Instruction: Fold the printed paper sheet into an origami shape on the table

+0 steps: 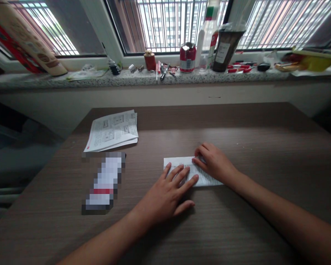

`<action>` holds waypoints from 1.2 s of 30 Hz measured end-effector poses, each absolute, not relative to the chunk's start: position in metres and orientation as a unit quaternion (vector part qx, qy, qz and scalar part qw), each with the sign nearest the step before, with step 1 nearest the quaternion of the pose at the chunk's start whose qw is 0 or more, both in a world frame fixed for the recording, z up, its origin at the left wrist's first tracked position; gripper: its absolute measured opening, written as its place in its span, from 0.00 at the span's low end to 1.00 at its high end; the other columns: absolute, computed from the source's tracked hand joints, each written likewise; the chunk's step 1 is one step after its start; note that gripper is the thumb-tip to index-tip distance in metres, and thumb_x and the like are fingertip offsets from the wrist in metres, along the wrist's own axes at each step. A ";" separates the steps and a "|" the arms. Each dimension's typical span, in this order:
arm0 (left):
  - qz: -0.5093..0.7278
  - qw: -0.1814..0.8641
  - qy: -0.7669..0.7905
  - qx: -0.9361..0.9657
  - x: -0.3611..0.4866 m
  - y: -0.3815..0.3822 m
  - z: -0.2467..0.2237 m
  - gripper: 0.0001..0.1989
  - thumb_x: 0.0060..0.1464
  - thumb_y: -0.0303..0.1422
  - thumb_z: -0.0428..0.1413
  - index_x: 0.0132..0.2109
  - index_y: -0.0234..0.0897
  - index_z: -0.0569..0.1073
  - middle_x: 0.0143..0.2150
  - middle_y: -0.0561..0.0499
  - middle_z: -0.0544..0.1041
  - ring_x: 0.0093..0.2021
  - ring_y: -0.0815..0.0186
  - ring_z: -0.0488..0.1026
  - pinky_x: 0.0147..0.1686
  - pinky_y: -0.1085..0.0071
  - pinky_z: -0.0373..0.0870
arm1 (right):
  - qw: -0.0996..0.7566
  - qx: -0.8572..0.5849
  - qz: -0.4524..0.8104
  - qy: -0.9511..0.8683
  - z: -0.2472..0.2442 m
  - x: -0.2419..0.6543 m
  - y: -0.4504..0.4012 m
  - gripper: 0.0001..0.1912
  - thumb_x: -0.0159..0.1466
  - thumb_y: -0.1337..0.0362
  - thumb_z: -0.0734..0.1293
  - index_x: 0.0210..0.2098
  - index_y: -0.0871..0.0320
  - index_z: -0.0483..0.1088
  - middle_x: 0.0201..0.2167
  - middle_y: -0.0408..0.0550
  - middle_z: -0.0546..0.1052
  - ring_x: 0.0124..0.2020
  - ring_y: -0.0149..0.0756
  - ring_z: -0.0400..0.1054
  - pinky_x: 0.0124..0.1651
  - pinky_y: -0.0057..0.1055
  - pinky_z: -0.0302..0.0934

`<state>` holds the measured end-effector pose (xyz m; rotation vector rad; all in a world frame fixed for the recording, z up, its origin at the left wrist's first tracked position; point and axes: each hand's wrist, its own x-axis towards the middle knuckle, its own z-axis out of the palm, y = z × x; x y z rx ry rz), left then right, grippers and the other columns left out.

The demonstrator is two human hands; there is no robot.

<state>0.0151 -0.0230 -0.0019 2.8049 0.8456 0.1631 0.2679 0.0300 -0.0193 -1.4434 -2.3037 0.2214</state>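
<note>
A printed sheet of paper (206, 179), folded into a narrow strip, lies on the table in front of me. My left hand (172, 191) rests across its left part with the fingers spread flat and the thumb stretched out on the tabletop. At the far edge of the strip is my right hand (213, 160), its fingers curled and closed on the paper. Part of the sheet is hidden beneath both hands.
Folded printed sheets (113, 129) lie at the table's (264, 221) back left, with a pixelated phone-like object (103, 184) nearer me. On the stone windowsill (138, 81) stand a red can (188, 57), a dark lidded cup (226, 49) and small clutter.
</note>
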 end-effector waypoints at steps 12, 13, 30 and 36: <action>0.042 0.102 0.294 0.949 0.017 -0.028 -0.002 0.33 0.71 0.51 0.48 0.75 0.46 0.53 0.76 0.40 0.56 0.75 0.44 0.51 0.71 0.39 0.45 | 0.196 -0.522 0.076 -0.827 -0.016 0.266 0.028 0.05 0.69 0.63 0.69 0.39 0.54 0.68 0.39 0.51 0.75 0.40 0.45 0.68 0.44 0.40 0.63; 0.047 0.101 0.295 0.949 0.017 -0.028 -0.002 0.32 0.71 0.51 0.48 0.75 0.46 0.54 0.76 0.40 0.55 0.75 0.44 0.51 0.71 0.39 0.45 | 0.197 -0.520 0.075 -0.828 -0.016 0.266 0.028 0.05 0.69 0.63 0.69 0.39 0.54 0.68 0.39 0.51 0.75 0.40 0.45 0.68 0.44 0.40 0.63; 0.051 0.102 0.302 0.946 0.018 -0.029 -0.004 0.32 0.71 0.49 0.49 0.75 0.47 0.54 0.76 0.41 0.55 0.75 0.45 0.51 0.72 0.38 0.43 | 0.203 -0.521 0.079 -0.826 -0.019 0.266 0.029 0.05 0.69 0.63 0.69 0.39 0.54 0.68 0.39 0.51 0.75 0.41 0.45 0.68 0.44 0.40 0.63; 0.042 0.099 0.298 0.949 0.020 -0.027 -0.005 0.33 0.71 0.49 0.50 0.76 0.47 0.53 0.77 0.41 0.53 0.75 0.43 0.50 0.71 0.37 0.45 | 0.235 -0.494 0.102 -0.831 -0.008 0.280 0.025 0.04 0.72 0.63 0.66 0.43 0.55 0.71 0.42 0.52 0.75 0.44 0.45 0.71 0.48 0.41 0.66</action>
